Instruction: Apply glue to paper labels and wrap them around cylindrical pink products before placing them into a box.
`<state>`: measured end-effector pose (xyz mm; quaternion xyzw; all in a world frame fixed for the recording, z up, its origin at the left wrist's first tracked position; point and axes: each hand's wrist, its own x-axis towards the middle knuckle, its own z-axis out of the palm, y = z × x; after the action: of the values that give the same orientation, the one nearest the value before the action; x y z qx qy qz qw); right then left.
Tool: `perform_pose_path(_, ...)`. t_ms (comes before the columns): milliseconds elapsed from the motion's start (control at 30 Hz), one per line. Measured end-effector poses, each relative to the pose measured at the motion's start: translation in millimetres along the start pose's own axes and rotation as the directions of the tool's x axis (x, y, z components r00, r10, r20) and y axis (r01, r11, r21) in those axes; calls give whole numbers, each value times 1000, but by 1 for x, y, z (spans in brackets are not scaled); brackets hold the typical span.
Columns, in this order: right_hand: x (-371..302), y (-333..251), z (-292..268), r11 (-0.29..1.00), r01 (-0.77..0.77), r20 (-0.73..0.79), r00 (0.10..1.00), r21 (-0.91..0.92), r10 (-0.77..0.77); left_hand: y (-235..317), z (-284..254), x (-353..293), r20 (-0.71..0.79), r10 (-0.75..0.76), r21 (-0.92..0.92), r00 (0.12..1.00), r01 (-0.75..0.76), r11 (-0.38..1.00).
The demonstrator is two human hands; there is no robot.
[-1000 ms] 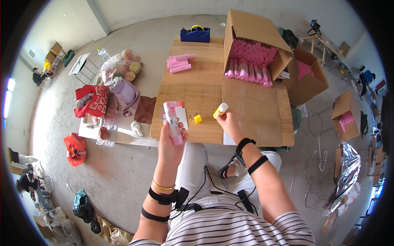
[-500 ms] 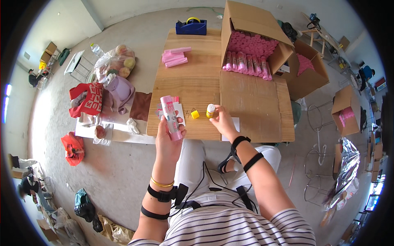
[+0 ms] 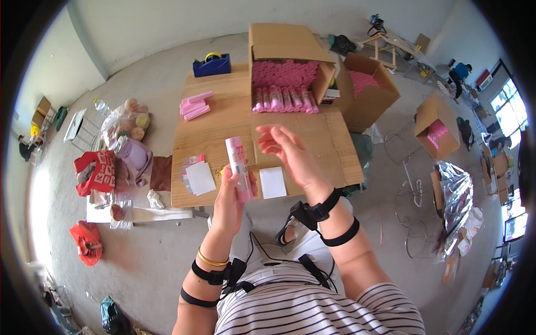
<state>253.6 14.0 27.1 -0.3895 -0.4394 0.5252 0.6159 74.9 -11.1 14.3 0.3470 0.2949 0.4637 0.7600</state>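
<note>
My left hand [image 3: 227, 194] is wrapped round a pink tube [image 3: 238, 162] with a printed label, held upright over the near edge of the wooden table [image 3: 223, 120]. To its right, my right hand [image 3: 291, 157] is raised above the table with its fingers apart and nothing in them. Beneath it lies a white card [image 3: 273, 183]. Left of the tube, another white card [image 3: 201, 178] rests on small pink and grey printed pieces [image 3: 188, 165]. A bit of a yellow thing [image 3: 221, 171] shows beside my left hand, which hides the rest.
An open carton [image 3: 291, 43] full of pink tubes stands at the back, with wrapped tubes [image 3: 283, 99] lined up before it. A blue tape dispenser [image 3: 211, 67] and several loose pink tubes [image 3: 196, 106] sit at the far left. Another carton [image 3: 373, 100] is on the right.
My right hand has left the small white-capped yellow bottle and risen, its fingers opening. The bottle is no longer visible. My left hand still holds the tube, now more upright. The view has shifted.
</note>
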Motion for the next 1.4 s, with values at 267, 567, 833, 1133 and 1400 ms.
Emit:
perform_pose_path(267,-22,-41,19,995,-49,225,974,83,29,8,65,13,299,189,251,935,-268,930)
perform_pose_path(567,-32,-71,-9,936,104,-128,990,337,-64,29,76,20,168,251,280,953,-290,915)
perform_pose_path(833,-43,-81,-9,958,108,-172,983,264,-64,69,65,34,-32,244,-154,969,-246,957)
perform_pose_path(1133,-41,-72,-19,941,105,-170,984,321,-52,114,51,37,111,147,-689,983,-31,724)
perform_pose_path(1400,-38,-69,-29,940,110,-173,983,322,-55,137,48,31,125,189,-856,974,10,516)
